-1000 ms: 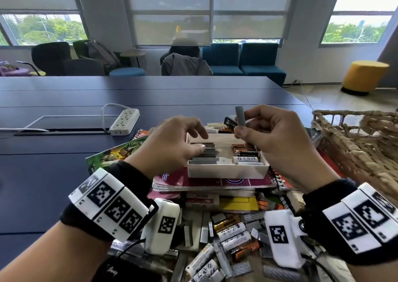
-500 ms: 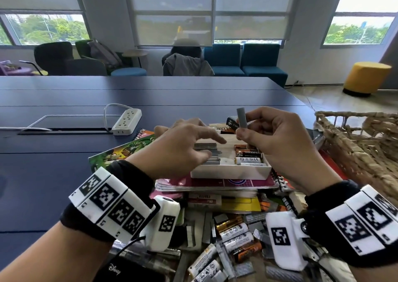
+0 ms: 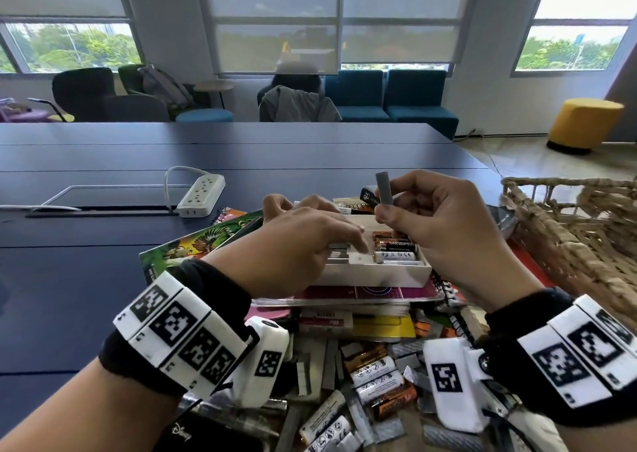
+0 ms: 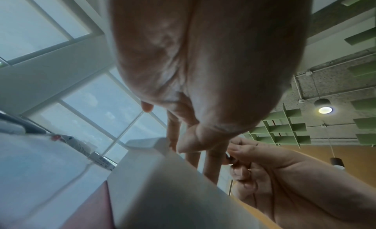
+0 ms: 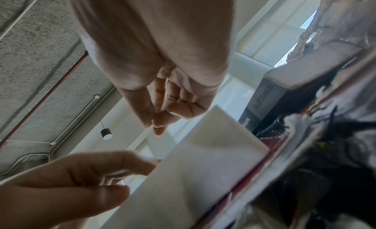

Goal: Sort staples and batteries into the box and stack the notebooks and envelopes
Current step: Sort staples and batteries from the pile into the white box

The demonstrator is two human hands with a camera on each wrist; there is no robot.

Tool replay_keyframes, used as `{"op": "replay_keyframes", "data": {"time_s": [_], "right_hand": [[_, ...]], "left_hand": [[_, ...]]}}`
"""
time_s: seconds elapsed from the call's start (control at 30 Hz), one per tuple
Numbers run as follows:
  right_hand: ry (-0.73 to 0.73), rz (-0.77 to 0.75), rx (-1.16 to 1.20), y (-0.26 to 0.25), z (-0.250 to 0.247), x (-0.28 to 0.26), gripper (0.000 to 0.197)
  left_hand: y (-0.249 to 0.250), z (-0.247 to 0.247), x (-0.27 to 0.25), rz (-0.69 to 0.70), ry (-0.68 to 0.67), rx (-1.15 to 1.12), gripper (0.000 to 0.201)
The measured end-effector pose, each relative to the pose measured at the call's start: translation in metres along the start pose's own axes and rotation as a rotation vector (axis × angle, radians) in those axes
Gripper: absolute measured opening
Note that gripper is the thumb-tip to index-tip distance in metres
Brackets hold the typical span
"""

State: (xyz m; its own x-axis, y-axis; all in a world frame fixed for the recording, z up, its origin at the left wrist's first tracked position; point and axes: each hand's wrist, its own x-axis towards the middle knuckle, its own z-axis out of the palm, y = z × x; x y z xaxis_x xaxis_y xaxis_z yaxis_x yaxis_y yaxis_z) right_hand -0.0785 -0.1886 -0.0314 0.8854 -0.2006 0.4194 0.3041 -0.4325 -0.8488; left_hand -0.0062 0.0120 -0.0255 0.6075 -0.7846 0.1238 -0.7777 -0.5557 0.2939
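Right hand [image 3: 444,224] pinches one staple strip [image 3: 383,189]; left hand's [image 3: 303,237] grip reaches into box [image 3: 396,275], perhaps holding nothing.

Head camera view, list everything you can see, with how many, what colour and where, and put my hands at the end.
box: one, white, on the pink notebook, staples left side, batteries right.
staple strip: one, grey, held upright above the box.
pink notebook: one, top of the stack under the box.
green notebook: one, left of the box.
loose batteries: several, white and orange, near edge.
loose staple strips: several, grey, among the batteries.
power strip: one, white, far left.
basket: one, woven tan, right.
table: one, dark blue.
left hand: fingers reach into the box's staple side.
right hand: pinches the staple strip.
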Motion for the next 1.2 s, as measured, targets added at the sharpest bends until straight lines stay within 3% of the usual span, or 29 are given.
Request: {"op": "replay_keyframes", "data": {"time_s": [0.1, 0.33, 0.47, 0.67, 1.03, 1.2], "right_hand": [[-0.002, 0.003, 0.003, 0.0, 0.0, 0.0, 0.018], [-0.03, -0.007, 0.007, 0.002, -0.001, 0.001, 0.019], [-0.068, 0.02, 0.037, 0.004, 0.0, 0.001, 0.019], [-0.128, 0.023, -0.035, 0.002, 0.005, 0.002, 0.021], [-0.117, -0.098, -0.386, -0.01, 0.027, 0.01, 0.011], [-0.33, -0.056, -0.598, -0.007, 0.031, 0.007, 0.015]], "left_hand": [[0.001, 0.001, 0.003, -0.018, 0.038, 0.03, 0.055], [-0.005, 0.0, 0.004, -0.02, 0.162, -0.127, 0.058], [-0.008, -0.003, 0.005, -0.111, 0.311, -0.174, 0.046], [-0.014, -0.006, 0.001, -0.196, 0.415, -0.253, 0.021], [-0.016, -0.013, -0.002, -0.252, 0.339, -0.289, 0.025], [-0.012, -0.016, -0.005, -0.234, 0.302, -0.234, 0.026]]}}
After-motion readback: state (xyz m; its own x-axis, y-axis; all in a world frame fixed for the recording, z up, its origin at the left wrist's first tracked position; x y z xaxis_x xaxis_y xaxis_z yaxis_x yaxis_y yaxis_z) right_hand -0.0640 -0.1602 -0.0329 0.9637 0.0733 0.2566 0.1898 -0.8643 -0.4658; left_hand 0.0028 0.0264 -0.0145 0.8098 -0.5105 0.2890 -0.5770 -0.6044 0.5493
